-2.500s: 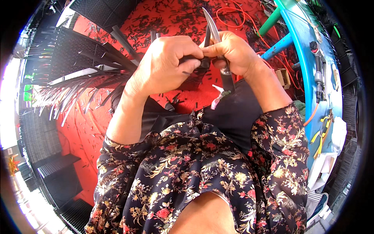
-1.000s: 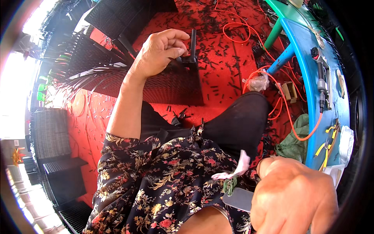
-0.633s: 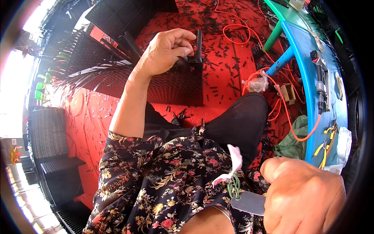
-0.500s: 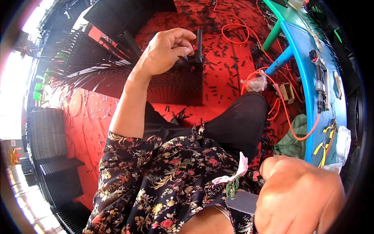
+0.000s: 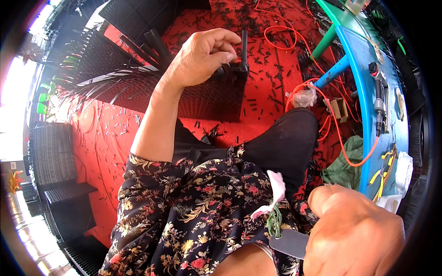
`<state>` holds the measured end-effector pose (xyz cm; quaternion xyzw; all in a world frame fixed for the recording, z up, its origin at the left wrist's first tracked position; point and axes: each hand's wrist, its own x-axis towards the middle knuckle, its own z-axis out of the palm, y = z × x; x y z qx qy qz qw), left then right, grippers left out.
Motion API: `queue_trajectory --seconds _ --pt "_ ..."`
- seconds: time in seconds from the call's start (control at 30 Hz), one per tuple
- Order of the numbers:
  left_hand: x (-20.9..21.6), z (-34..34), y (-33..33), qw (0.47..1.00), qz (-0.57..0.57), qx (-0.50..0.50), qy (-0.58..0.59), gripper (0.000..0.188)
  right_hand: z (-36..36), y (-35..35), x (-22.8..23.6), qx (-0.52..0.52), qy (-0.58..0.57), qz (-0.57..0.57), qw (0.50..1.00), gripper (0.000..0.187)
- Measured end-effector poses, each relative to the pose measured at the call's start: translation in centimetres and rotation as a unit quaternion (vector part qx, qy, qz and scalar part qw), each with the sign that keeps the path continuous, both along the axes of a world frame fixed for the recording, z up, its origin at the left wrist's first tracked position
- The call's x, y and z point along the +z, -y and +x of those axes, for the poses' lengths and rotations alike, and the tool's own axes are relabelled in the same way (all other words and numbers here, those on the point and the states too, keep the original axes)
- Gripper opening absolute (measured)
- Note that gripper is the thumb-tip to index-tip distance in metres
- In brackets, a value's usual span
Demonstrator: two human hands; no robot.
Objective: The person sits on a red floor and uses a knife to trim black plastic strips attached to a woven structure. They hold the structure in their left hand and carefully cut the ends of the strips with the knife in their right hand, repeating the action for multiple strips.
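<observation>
My left hand (image 5: 207,56) is raised over a black woven wicker piece (image 5: 193,96) in front of me, by its corner with an upright black post (image 5: 244,46). The fingers are curled in toward the thumb; what they hold, if anything, is hidden. Close to the camera at the lower right, my right hand (image 5: 352,230) is closed in a fist around a flat grey tool (image 5: 290,244). Only the tool's rounded end sticks out, with green string (image 5: 275,222) and a pink scrap of cloth (image 5: 276,191) tied to it. The rest is covered by the hand.
On the right, a blue bench (image 5: 354,60) bears a black-and-silver air tool (image 5: 379,99) with an orange hose (image 5: 343,142), and yellow-handled cutters (image 5: 384,177). Black offcuts litter the red floor covering (image 5: 262,83). Stacked black woven pieces (image 5: 54,154) stand at left.
My left hand has shifted slightly right and up, and the wicker piece's corner also sits a little further right. The pink cloth on the tool has swung more upright.
</observation>
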<state>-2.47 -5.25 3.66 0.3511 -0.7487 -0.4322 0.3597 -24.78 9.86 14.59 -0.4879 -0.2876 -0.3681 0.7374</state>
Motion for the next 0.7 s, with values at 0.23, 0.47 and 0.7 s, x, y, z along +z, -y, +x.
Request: queue_trajectory --seconds 0.23,0.47,0.7 --pt "-0.2 0.0 0.0 1.000 -0.005 0.011 0.009 0.029 0.3 0.2 0.1 0.000 -0.006 0.002 1.000 0.014" --pt "-0.4 0.1 0.0 1.000 -0.012 0.009 0.007 0.029 0.5 0.5 0.1 -0.002 -0.008 0.007 1.000 0.013" --pt "-0.3 -0.1 0.0 1.000 -0.004 -0.001 -0.011 0.030 -0.7 2.3 -1.0 -0.046 -0.065 0.052 0.996 0.013"
